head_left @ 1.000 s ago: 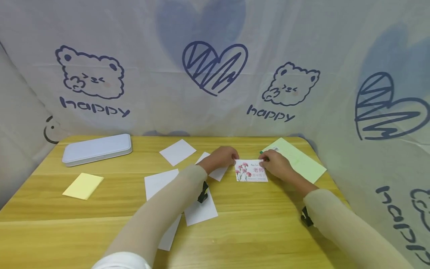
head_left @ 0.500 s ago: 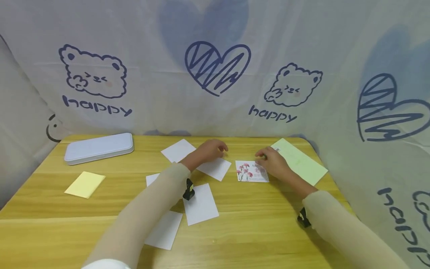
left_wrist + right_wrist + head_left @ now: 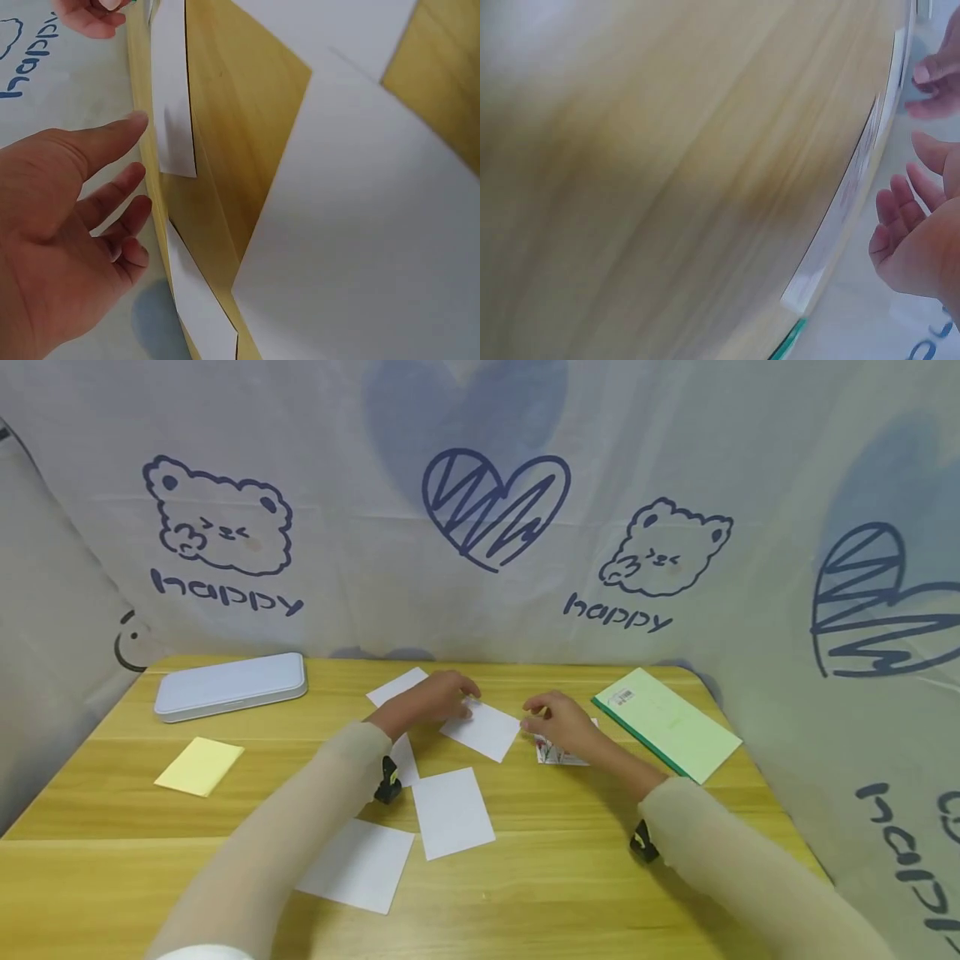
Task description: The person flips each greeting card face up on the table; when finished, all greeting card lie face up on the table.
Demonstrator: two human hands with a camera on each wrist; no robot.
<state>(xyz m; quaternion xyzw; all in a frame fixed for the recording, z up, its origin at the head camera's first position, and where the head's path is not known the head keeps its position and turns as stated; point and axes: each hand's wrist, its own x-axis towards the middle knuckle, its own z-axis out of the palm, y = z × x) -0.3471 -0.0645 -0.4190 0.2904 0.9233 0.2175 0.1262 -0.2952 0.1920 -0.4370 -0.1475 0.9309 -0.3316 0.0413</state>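
Note:
In the head view my left hand (image 3: 442, 695) hovers at the left edge of a plain white card (image 3: 483, 729), fingers loosely bent and holding nothing. The left wrist view shows this hand (image 3: 75, 210) with thumb and fingers apart. My right hand (image 3: 562, 725) is above a card printed with pink flowers (image 3: 557, 755) and hides most of it. Relaxed fingers and nothing between them show on the right hand (image 3: 919, 232) in its wrist view. More white cards lie under and near my left arm, one in the middle (image 3: 453, 814) and one in front (image 3: 363, 864).
A pale green booklet (image 3: 671, 722) with a dark green spine lies at the right. Toward the left are a white flat case (image 3: 232, 687) and a folded yellow paper (image 3: 200, 767). Patterned cloth (image 3: 360, 560) hangs behind the wooden table (image 3: 555, 877).
Both hands have let go of the flower card, which stays on the table. The left hand has moved left to the plain card; the right hand has shifted left over the flower card.

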